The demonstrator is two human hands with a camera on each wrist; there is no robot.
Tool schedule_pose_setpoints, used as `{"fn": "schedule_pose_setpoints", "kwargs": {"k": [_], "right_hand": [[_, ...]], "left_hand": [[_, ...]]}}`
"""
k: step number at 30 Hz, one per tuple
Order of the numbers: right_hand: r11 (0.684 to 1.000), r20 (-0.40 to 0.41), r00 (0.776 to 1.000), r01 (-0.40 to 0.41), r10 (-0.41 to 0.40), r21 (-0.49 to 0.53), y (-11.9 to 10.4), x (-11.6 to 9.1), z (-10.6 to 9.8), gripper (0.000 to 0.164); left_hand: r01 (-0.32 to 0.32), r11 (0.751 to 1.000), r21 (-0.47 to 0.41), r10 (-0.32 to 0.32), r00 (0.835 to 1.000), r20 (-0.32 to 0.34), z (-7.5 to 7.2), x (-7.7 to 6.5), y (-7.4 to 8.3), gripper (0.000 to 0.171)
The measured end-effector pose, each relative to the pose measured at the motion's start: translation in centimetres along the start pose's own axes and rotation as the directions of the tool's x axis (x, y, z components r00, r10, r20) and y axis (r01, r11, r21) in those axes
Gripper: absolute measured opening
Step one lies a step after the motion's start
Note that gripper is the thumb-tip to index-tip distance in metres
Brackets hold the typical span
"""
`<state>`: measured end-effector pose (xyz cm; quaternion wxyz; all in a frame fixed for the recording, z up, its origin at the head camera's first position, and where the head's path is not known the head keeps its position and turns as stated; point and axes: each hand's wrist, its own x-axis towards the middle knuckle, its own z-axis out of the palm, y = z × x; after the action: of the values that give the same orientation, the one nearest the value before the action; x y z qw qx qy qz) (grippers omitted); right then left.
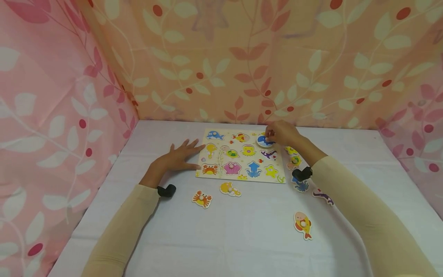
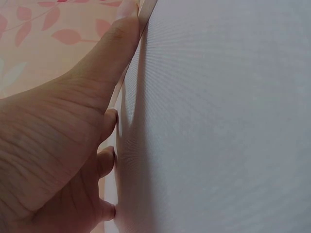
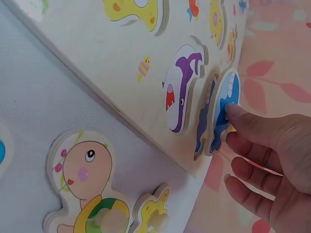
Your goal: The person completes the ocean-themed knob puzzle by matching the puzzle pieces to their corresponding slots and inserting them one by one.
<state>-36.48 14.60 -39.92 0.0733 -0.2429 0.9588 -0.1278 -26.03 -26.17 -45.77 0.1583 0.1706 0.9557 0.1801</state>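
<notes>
Right hand (image 1: 284,134) pinches the blue piece (image 3: 233,86) at 2 o'clock on the board (image 1: 221,131) — likely light, stiff, best held mid-face — left hand (image 1: 180,157) spread at 9 o'clock.

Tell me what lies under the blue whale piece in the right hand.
The puzzle board, with a blue printed strip showing; the whale piece hides the rest of that spot.

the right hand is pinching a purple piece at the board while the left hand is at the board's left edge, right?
Not quite: the right hand is pinching a blue piece at the board, not a purple one, as the right wrist view shows. The left hand is at the board's left edge.
</notes>
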Motion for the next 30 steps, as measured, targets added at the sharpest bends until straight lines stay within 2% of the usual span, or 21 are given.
{"fn": "schedule_pose_setpoints", "kwargs": {"k": [30], "right_hand": [[1.000,0.039,0.999,-0.027,0.028,-0.011,0.9,1.3,0.7,0.011]], "left_hand": [[0.011,1.000,-0.007,-0.011,1.000,0.014,-0.2,0.0,0.1,0.093]]}}
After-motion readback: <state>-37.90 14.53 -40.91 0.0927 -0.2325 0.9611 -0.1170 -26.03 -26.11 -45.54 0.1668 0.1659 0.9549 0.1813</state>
